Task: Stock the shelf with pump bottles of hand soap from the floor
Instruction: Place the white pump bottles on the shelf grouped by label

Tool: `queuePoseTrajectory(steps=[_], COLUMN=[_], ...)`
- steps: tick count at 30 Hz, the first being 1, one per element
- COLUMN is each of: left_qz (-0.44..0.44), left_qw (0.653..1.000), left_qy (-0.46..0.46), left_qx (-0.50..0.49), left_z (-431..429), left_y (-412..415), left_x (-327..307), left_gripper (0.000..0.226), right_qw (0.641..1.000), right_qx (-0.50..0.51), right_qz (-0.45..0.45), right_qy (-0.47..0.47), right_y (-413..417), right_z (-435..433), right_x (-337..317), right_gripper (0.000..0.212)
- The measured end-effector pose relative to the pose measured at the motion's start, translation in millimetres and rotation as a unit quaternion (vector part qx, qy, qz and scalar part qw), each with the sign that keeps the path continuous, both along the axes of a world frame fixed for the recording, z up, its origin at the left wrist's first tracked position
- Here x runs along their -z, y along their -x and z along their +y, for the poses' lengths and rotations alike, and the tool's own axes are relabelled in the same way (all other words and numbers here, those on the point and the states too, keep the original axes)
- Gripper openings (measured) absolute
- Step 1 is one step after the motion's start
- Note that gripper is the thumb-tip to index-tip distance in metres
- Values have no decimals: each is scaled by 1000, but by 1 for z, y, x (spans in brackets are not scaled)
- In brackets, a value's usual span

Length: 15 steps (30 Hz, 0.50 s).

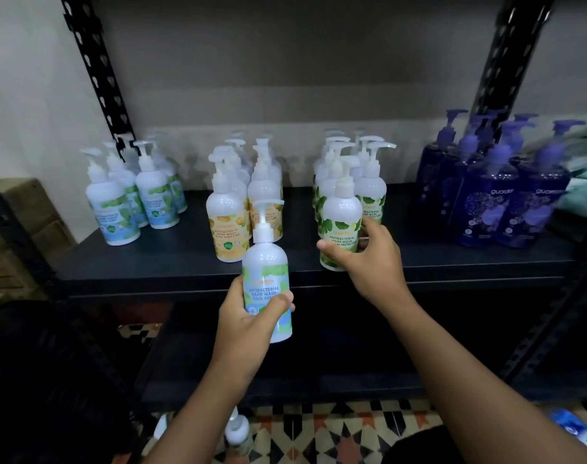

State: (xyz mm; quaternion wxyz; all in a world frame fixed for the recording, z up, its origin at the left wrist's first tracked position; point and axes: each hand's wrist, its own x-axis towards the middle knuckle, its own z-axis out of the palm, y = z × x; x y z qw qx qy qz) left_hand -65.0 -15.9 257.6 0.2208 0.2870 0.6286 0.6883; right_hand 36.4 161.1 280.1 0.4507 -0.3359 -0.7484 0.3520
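Note:
My left hand (248, 316) grips a white cool-mint pump bottle (266, 262) upright, in front of the black shelf's (171, 262) front edge. My right hand (369, 259) reaches onto the shelf, its thumb and fingers curled round the lower part of the front green-leaf bottle (341, 216). That bottle stands on the shelf at the head of a green-leaf group (369, 182). More mint bottles (131, 195) stand at the shelf's left, and yellow-label bottles (235, 209) stand in the middle.
Dark purple pump bottles (499, 195) fill the shelf's right end. Black slotted uprights (94, 68) frame the shelf. A lower shelf board (319, 363) sits below. On the patterned tile floor (335, 430) a white pump bottle (237, 430) stands by my left forearm.

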Motion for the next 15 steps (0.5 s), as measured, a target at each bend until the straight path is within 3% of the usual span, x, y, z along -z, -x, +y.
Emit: queuePoseTrajectory(steps=[7,12,15], left_qz=[-9,-11,-12], left_qw=[1000,1000,1000], left_qy=[-5,-6,-7], left_qx=[-4,-7,-9], left_z=[7,7,6], left_y=[-6,-11,-11], left_x=[2,4,5], left_gripper=[20,20,20], right_qw=[1000,999,998], right_qx=[0,8,19], right_qz=[-19,-47,-51], right_qy=[23,20,12], right_y=[-2,-4,-1], right_z=[4,6,8], right_x=[6,12,14], right_gripper=[81,60,60])
